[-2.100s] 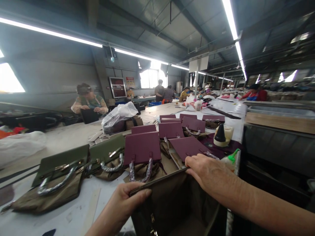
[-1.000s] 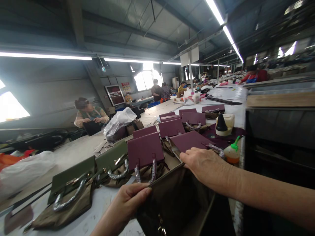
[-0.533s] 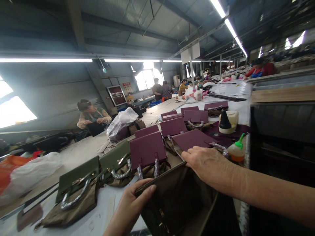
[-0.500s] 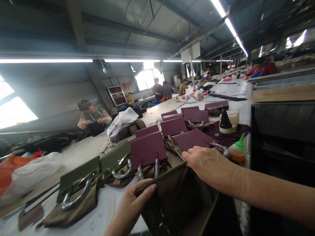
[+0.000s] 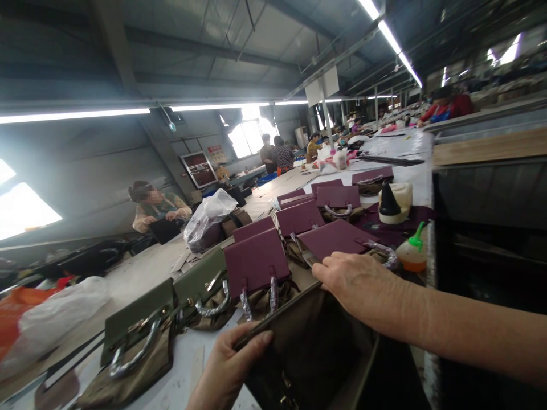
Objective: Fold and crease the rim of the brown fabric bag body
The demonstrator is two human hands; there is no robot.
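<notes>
A dark olive-brown handbag [image 5: 311, 347] is held up close in front of me, its mouth turned partly toward me and small gold fittings low on the inside. My left hand [image 5: 235, 359] grips its upper left edge, thumb on the inner face. On the top edge further right, my right hand [image 5: 354, 285] is closed over the rim, fingertips hidden behind it. Just beyond stand purple handbags [image 5: 256, 256] with plastic-wrapped handles. Left of my left hand lie green-flapped handbags [image 5: 137, 319], also with wrapped handles.
A bottle with a green nozzle [image 5: 413, 250] and a pale container with a black cone [image 5: 395, 205] stand near the right table edge [image 5: 431, 267]. White plastic bags [image 5: 209, 219] lie on the left. A co-worker [image 5: 158, 208] sits across the table; other people work further back.
The view has shifted slightly, so the background sits a little further left. Both hands keep their hold on the handbag, which is tilted about the same as before.
</notes>
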